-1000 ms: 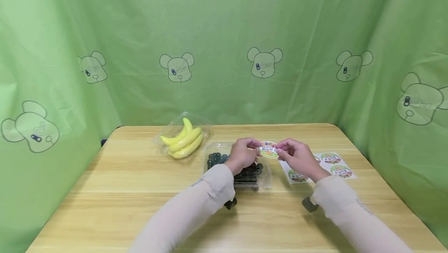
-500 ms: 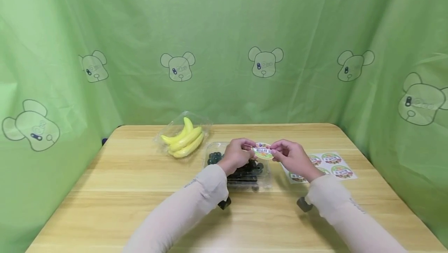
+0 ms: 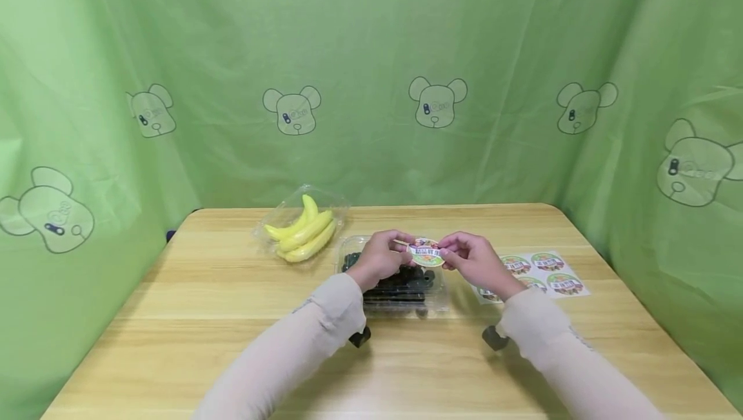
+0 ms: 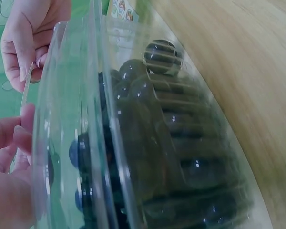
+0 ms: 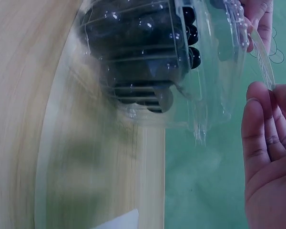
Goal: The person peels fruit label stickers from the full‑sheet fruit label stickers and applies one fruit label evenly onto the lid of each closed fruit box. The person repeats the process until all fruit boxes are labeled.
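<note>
Between my two hands a round fruit-printed sticker [image 3: 426, 252] is stretched flat, its print facing me in the head view. My left hand [image 3: 380, 257] pinches its left edge, and my right hand [image 3: 471, 260] pinches the right edge with thumb and fingertips. Below them sits a clear plastic clamshell box [image 3: 395, 307] holding dark grapes [image 4: 152, 119]. In the right wrist view the sticker [image 5: 263, 59] appears almost edge-on, just above the box lid [image 5: 224, 62]. The left hand covers part of the box in the head view.
A sheet of similar round stickers [image 3: 571, 271] lies on the wooden table [image 3: 232, 330] at the right, partly behind my right hand. At the back left stands a clear package of yellow bananas [image 3: 304, 233]. Green curtains [image 3: 371, 149] surround the table.
Both hands have moved left together with the sticker, from beside the box's right edge to over the box. More of the sticker sheet shows. The box and bananas stay in place.
</note>
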Available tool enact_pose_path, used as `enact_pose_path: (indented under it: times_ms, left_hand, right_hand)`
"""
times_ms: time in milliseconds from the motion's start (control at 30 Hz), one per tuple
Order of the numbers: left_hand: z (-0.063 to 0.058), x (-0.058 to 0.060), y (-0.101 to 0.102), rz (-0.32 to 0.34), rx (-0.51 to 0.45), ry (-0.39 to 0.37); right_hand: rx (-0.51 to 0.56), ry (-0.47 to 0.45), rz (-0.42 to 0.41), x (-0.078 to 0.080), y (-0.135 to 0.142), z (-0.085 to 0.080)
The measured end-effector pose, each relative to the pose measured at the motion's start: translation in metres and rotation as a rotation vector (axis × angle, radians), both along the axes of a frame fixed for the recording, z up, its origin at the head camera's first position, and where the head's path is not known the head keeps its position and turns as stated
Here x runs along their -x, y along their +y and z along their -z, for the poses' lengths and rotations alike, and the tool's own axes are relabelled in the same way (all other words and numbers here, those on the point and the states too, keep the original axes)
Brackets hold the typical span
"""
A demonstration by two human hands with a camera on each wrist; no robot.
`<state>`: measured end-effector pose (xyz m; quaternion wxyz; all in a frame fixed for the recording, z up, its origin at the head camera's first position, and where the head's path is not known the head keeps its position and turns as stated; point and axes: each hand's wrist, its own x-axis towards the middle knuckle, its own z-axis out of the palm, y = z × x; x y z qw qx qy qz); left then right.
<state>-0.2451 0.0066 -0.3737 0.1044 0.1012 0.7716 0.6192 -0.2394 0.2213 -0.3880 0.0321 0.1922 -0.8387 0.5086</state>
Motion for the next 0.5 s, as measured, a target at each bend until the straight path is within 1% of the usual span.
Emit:
enact_pose_path:
  times_ms: [100,233,333,500]
  left_hand:
    - [0.002,0.001,-0.004,0.012,0.009,-0.002]
    - [0.004,0.001,-0.009,0.008,0.018,-0.001]
    - [0.004,0.001,-0.012,0.003,0.015,-0.001]
    - [0.003,0.001,-0.017,0.003,0.015,-0.007]
  right_hand:
    - [0.018,-0.024,-0.007,0.001,-0.002,0.002]
    - [0.040,-0.028,-0.037,0.004,-0.005,0.004]
    - [0.038,-0.022,-0.053,0.005,-0.007,0.004]
    - [0.014,-0.039,-0.052,0.005,-0.011,0.002]
